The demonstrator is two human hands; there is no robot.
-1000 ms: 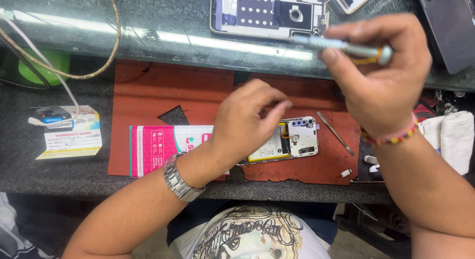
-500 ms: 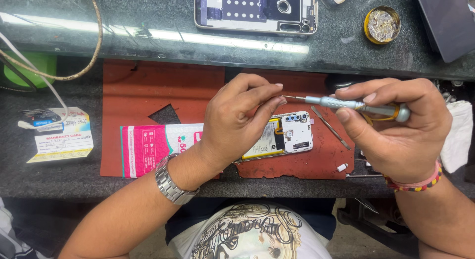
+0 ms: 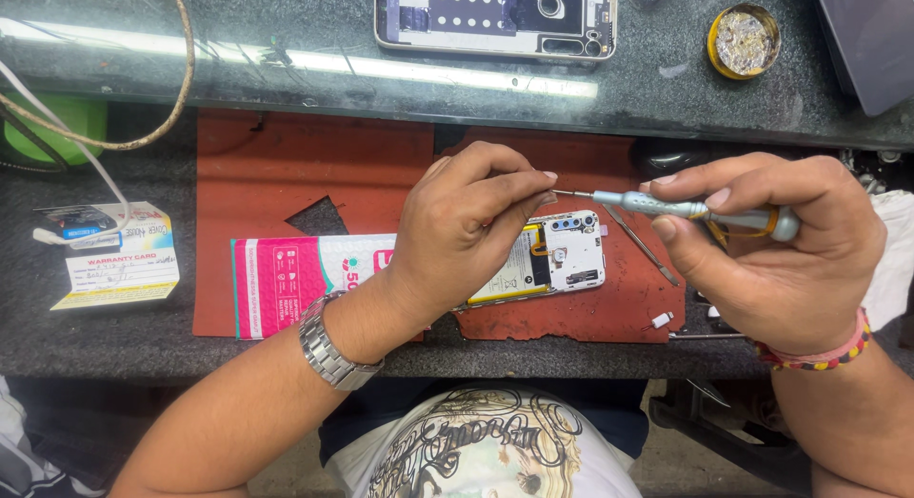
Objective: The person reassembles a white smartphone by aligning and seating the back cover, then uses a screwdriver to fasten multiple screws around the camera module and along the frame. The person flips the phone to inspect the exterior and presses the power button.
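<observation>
Screwdriver (image 3: 690, 210) held level above the mat, its grey handle gripped in the right hand (image 3: 776, 246), thumb and fingers curled round it, thin tip pointing left. That tip meets the pinched fingertips of the left hand (image 3: 466, 231), thumb and forefinger closed together on something too small to make out. Directly beneath both hands lies the opened phone (image 3: 552, 260), back cover off, camera end to the right, partly hidden under the left palm. It rests on the red mat (image 3: 286, 174), with a thin metal tool (image 3: 643, 246) just beside its right edge.
</observation>
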